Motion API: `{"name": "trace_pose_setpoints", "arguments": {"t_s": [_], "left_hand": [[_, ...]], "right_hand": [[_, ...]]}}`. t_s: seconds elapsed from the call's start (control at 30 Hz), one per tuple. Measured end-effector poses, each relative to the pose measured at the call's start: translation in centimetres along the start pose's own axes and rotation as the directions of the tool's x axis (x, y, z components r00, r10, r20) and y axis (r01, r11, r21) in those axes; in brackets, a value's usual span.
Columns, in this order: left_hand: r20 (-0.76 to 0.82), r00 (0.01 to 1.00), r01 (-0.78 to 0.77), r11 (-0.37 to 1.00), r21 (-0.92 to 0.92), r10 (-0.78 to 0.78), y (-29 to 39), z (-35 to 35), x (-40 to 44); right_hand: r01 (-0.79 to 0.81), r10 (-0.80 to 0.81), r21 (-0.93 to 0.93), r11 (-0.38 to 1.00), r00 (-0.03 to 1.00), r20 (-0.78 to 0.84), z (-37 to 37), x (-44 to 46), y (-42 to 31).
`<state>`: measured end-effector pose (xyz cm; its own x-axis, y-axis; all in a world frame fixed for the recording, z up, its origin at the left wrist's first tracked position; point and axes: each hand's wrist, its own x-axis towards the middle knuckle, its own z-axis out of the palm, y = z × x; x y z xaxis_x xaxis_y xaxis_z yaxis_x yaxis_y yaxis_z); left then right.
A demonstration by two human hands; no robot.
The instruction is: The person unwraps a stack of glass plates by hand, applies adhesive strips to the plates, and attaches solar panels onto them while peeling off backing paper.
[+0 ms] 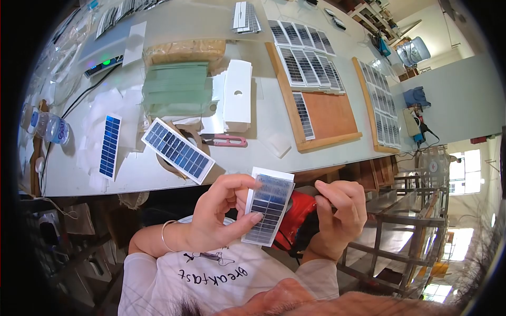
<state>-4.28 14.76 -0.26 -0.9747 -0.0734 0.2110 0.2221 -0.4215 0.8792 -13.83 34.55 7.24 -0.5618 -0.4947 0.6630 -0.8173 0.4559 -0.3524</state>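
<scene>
My left hand [224, 213] is closed on a small solar panel [269, 208] with a white border, held tilted in front of my chest, thumb on its face. A hazy grey patch covers the panel's upper part. To the right of the panel, my right hand [340, 213] is raised with fingers bent and thumb apart from the index finger, holding nothing visible. On the table ahead, another solar panel [179, 150] rests tilted on a roll of tape [171, 167]. A third solar panel [110, 146] lies to its left on white sheets [95, 158].
Pink-handled snips [226, 140] lie near stacked white cards [237, 95] and green sheets [176, 87]. Wooden trays [329, 118] [377, 105] hold rows of panels at right. A water bottle [52, 128] lies at left by a black cable [79, 97]. The table's front edge runs just beyond my hands.
</scene>
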Motion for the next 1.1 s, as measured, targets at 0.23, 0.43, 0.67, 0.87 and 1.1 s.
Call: {"name": "trace_pose_setpoints", "arguments": {"t_s": [0.23, 0.43, 0.67, 0.87, 1.1], "left_hand": [[-0.007, 1.000, -0.002, 0.999, -0.044, 0.002, -0.3, -0.1, 0.1], [0.001, 0.998, -0.063, 0.998, -0.010, 0.063, -0.3, -0.1, 0.2], [-0.007, 0.998, -0.056, 0.998, -0.009, 0.056, -0.2, 0.0, 0.2], [0.005, 0.996, -0.089, 0.996, 0.028, 0.089, -0.2, -0.2, 0.3], [-0.010, 0.996, -0.088, 0.995, 0.039, 0.088, -0.2, -0.1, 0.3]], "right_hand": [[-0.033, 0.033, 0.001, 0.999, 0.998, 0.062, -0.1, 0.0, -0.5], [-0.022, 0.024, -0.033, 0.999, 0.997, 0.074, -0.2, 0.2, -0.8], [-0.028, 0.030, -0.034, 0.999, 0.998, 0.063, -0.1, 0.1, -0.8], [-0.053, 0.054, -0.022, 0.998, 0.997, 0.061, 0.1, -0.2, -0.8], [-0.082, 0.083, -0.015, 0.996, 0.994, 0.074, 0.1, -0.3, -1.0]]}}
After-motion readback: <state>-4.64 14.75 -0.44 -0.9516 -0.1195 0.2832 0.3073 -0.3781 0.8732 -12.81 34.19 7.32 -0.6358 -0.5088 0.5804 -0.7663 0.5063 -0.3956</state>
